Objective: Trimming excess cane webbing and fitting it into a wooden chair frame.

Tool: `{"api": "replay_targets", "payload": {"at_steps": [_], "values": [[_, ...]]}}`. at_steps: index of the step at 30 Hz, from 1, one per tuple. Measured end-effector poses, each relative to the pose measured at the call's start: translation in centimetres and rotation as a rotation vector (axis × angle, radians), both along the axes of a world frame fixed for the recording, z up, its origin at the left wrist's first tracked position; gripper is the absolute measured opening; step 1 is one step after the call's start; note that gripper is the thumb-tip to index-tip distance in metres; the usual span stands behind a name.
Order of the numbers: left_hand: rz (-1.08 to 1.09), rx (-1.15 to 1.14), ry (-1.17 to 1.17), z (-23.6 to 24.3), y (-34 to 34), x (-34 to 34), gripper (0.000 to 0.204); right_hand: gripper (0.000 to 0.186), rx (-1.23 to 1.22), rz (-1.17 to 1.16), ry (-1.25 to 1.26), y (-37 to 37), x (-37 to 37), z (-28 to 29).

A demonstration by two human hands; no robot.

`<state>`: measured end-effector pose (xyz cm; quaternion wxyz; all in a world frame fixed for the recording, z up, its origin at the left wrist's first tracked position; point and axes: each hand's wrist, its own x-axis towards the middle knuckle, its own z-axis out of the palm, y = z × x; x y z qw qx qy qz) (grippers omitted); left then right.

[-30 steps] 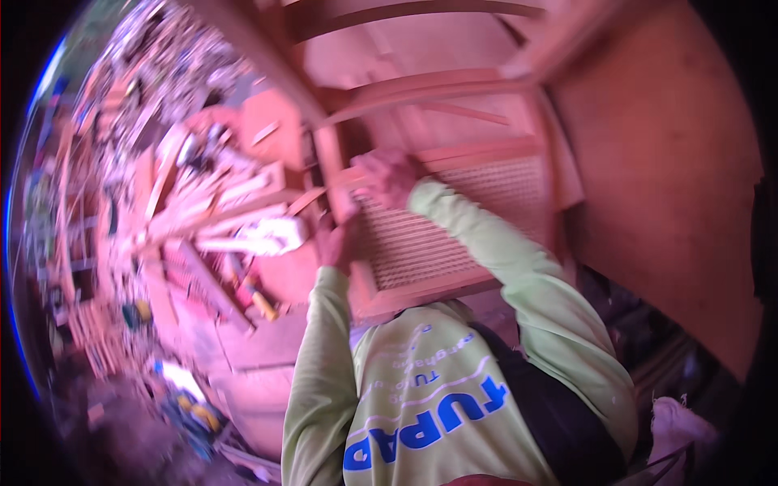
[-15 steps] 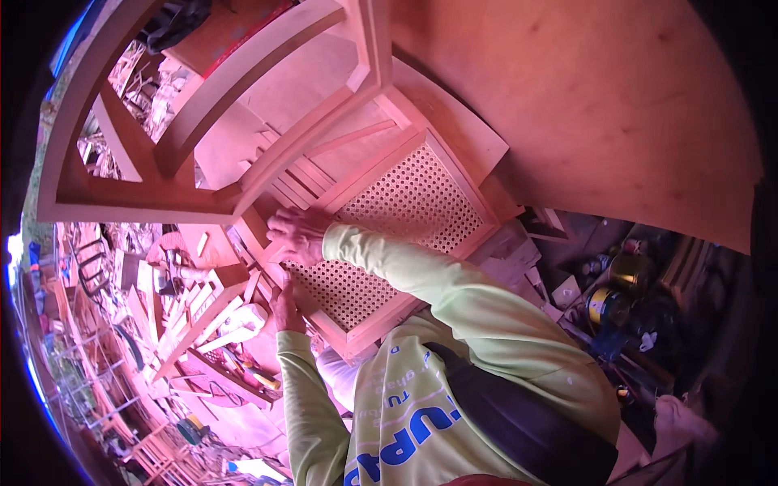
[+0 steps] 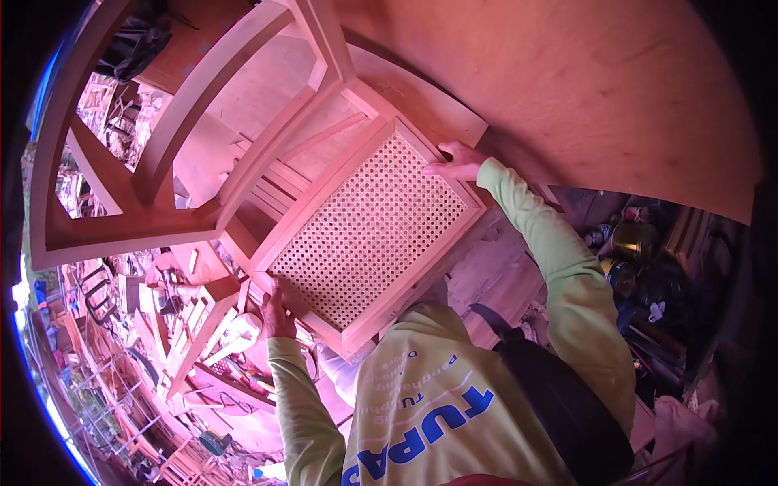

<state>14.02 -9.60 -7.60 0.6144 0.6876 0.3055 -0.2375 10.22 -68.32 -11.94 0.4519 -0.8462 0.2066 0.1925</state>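
A wooden seat frame (image 3: 384,314) holds a woven cane panel (image 3: 369,231), tilted within a larger wooden chair frame (image 3: 134,228) that has a curved back rail. My left hand (image 3: 278,314) grips the seat frame at its left corner, part of the fingers hidden behind the wood. On the opposite side, my right hand (image 3: 459,160) clasps the frame's right edge, fingertips reaching over to the border of the cane. Both hands are closed on the same frame.
A large plywood sheet (image 3: 567,89) rises at the upper right. Wood offcuts (image 3: 194,332) and loose tools lie in a heap at the left. Several cans, one a yellow tin (image 3: 634,241), and dark bundles crowd the right side. Slats (image 3: 279,188) show through the chair frame.
My right hand has moved from the seat's left side across to its right edge, uncovering the cane. My left hand stays at the left corner. The view has shifted slightly.
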Motion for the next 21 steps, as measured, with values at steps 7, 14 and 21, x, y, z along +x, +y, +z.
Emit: {"api": "replay_targets", "payload": {"at_steps": [7,14,21], "values": [[0.034,-0.007,0.059,-0.4,-0.1,-0.1,0.04,0.119,-0.086,-0.034,0.05,-0.2,0.7,-1.2],[0.013,-0.017,0.047,-0.8,0.3,0.7,0.041,0.096,-0.197,0.108,-0.003,-0.2,2.3,-0.7],[0.001,-0.07,0.072,-1.5,1.7,1.2,0.042,0.111,-0.131,0.163,0.053,0.1,3.0,0.4]]}}
